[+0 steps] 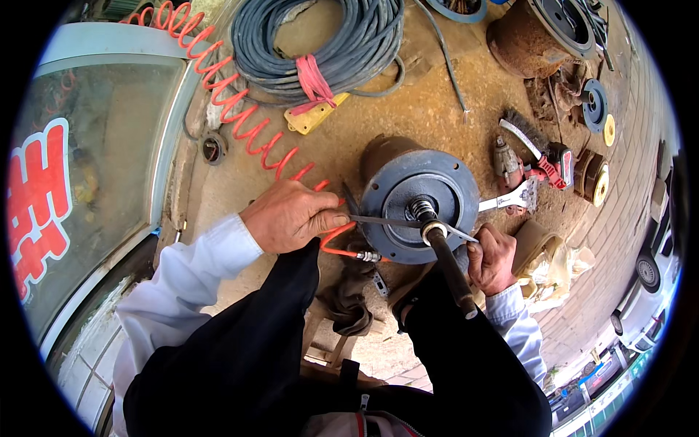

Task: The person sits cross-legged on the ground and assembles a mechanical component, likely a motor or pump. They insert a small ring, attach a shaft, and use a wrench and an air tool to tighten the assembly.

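A dark steel shaft rises toward me from a round blue-grey motor end flange with bolt holes. Around its base sit a coil spring and a metal ring. My left hand is closed, pinching the end of a narrow dark strip that reaches the shaft by the ring. On the other side, my right hand grips the end of a narrow pale strip. Whether both are one strip passing round the shaft, I cannot tell.
A red coiled air hose runs down to a fitting beside the flange. Beyond lie a coiled black cable and a rusty motor housing. To the right are an adjustable wrench, a brush and a red power tool. A glass door stands left.
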A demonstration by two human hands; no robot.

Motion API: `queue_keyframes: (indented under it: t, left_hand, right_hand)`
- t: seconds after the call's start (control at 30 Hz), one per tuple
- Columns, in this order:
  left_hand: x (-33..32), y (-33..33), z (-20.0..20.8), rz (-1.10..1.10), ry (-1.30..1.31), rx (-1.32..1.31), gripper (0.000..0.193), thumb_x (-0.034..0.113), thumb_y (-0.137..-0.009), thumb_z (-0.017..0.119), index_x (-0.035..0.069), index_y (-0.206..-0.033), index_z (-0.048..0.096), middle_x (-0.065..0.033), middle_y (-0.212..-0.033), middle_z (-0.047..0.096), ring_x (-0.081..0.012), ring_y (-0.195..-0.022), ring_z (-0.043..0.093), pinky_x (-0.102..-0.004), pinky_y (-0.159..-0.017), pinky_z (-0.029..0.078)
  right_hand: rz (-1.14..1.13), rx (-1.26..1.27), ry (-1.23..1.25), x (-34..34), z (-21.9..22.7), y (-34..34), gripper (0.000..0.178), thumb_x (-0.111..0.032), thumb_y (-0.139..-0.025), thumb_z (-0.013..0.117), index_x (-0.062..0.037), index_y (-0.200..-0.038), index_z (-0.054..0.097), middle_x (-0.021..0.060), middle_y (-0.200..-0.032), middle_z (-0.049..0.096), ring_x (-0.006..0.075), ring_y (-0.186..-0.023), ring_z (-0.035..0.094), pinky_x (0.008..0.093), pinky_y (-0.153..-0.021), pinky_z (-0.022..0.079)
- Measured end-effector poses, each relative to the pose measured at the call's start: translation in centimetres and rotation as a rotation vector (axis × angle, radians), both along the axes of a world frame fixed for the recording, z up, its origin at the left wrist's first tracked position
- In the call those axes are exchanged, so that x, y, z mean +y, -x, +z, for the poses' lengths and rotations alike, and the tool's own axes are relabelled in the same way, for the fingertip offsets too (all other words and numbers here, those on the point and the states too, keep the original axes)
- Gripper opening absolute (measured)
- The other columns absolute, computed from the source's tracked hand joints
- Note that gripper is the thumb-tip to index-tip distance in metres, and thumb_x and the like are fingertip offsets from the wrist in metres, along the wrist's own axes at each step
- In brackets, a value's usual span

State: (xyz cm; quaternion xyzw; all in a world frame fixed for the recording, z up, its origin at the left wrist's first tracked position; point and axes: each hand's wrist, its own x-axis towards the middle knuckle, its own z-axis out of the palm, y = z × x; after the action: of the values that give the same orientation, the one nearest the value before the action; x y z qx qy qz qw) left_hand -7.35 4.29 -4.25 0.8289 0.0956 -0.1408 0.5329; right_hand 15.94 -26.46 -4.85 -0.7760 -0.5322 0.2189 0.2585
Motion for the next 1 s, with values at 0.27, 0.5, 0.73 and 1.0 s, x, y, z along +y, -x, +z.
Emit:
queue_keyframes:
  t: [0.27, 0.5, 0.73, 1.0]
  left_hand:
    - [0.0, -0.3, 0.0, 0.013, -0.013, -0.060, 0.037, 0.032, -0.097, 0.061, 0.001, -0.079, 0.054, -0.0193, -0.063, 0.050, -0.0412, -0.059, 0.053, -0.0445, -0.051, 0.039]
    - [0.0, -0.4, -0.5, -0.031, -0.075, -0.069, 0.034, 0.030, -0.095, 0.064, 0.001, -0.080, 0.055, -0.0187, -0.063, 0.050, -0.0411, -0.059, 0.054, -0.0445, -0.051, 0.039]
    - [0.0, -0.2, -0.9, -0.050, -0.073, -0.060, 0.032, 0.029, -0.094, 0.064, 0.001, -0.080, 0.056, -0.0179, -0.065, 0.053, -0.0408, -0.061, 0.055, -0.0445, -0.052, 0.041]
    - [0.9, 0.9, 0.2, 0.029, -0.108, -0.024, 0.032, 0.031, -0.095, 0.063, 0.001, -0.083, 0.060, -0.0169, -0.068, 0.058, -0.0395, -0.064, 0.059, -0.0432, -0.055, 0.045]
  right_hand:
    - [0.009, -0.003, -0.007, -0.1, -0.2, -0.1, 0.035, -0.026, -0.093, 0.061, -0.0038, -0.069, 0.047, 0.0139, -0.066, 0.046, 0.0353, -0.051, 0.051, 0.0431, -0.047, 0.041]
    - [0.030, -0.037, -0.034, 0.0, -0.4, -0.4, 0.032, -0.022, -0.089, 0.064, -0.0047, -0.069, 0.047, 0.0125, -0.066, 0.046, 0.0340, -0.049, 0.051, 0.0432, -0.045, 0.041]
    - [0.045, -0.029, -0.015, -0.2, -0.5, -0.4, 0.032, -0.023, -0.088, 0.065, -0.0049, -0.070, 0.047, 0.0128, -0.067, 0.046, 0.0340, -0.051, 0.051, 0.0428, -0.046, 0.041]
    - [-0.027, 0.059, -0.018, -0.4, -0.9, 0.2, 0.036, -0.027, -0.095, 0.059, -0.0040, -0.071, 0.046, 0.0141, -0.066, 0.045, 0.0356, -0.052, 0.050, 0.0435, -0.048, 0.040]
